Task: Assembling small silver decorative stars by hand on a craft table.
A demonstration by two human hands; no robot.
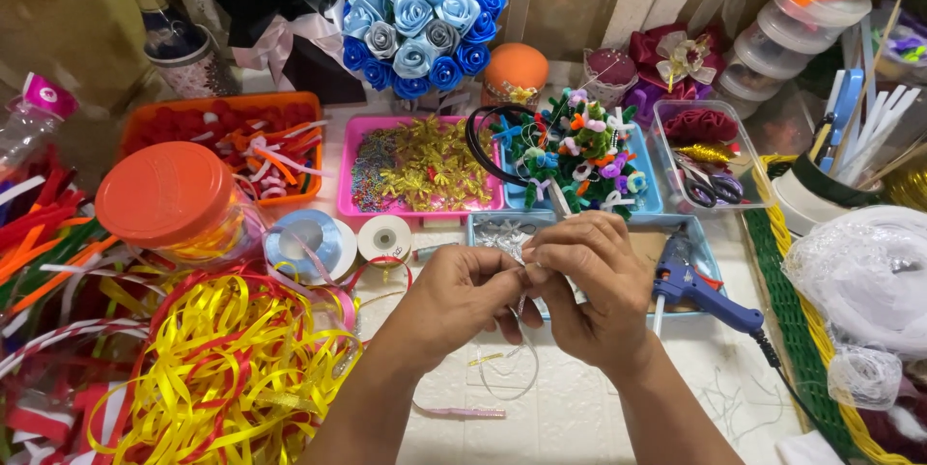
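My left hand point(462, 293) and my right hand point(591, 283) meet over the middle of the table, fingertips pinched together on a small pale ribbon piece point(521, 267). A thin clear thread point(512, 368) loops down from between the hands onto the white tabletop. Most of the pinched piece is hidden by the fingers. A short pink ribbon strip point(462, 413) lies on the table below my left wrist.
A blue glue gun point(697, 291) lies right of my hands. Yellow and red ribbon heap point(227, 368) at left, orange-lidded jar point(174, 197), ribbon rolls point(314, 238), pink tray point(421, 206), blue satin rose bouquet point(421, 16), scissors point(710, 185), green-yellow basket edge point(787, 320).
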